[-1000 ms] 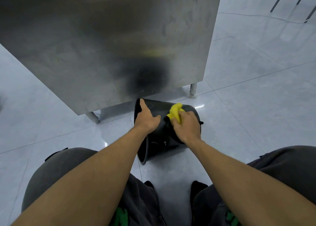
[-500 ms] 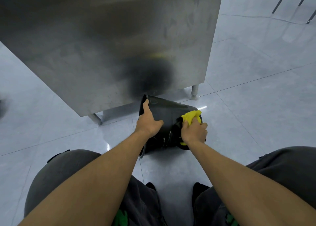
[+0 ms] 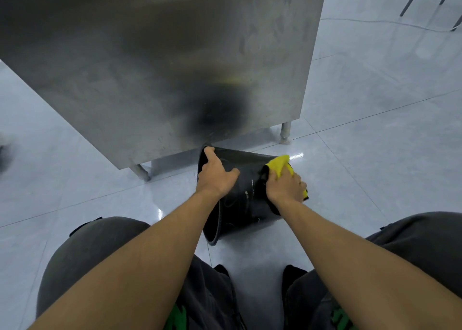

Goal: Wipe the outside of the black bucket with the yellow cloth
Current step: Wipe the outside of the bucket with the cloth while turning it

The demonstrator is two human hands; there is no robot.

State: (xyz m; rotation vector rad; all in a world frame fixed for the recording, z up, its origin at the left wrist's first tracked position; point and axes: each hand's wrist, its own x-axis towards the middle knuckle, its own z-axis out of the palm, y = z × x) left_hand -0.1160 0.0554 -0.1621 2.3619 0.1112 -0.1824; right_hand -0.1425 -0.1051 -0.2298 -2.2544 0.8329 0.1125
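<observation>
1. The black bucket (image 3: 246, 192) lies tipped on its side on the tiled floor (image 3: 375, 154), just in front of the knees and right beside the steel cabinet (image 3: 162, 67)
2. Its long axis runs left to right: open mouth to the left, base to the right
3. The left hand (image 3: 217, 177) clasps the rim at the mouth end
4. The right hand (image 3: 286, 187), nearer the base, is clenched on the yellow cloth (image 3: 278, 164), pressing it to the wall there
5. The next stroke likely travels along that axis, mouthward
</observation>
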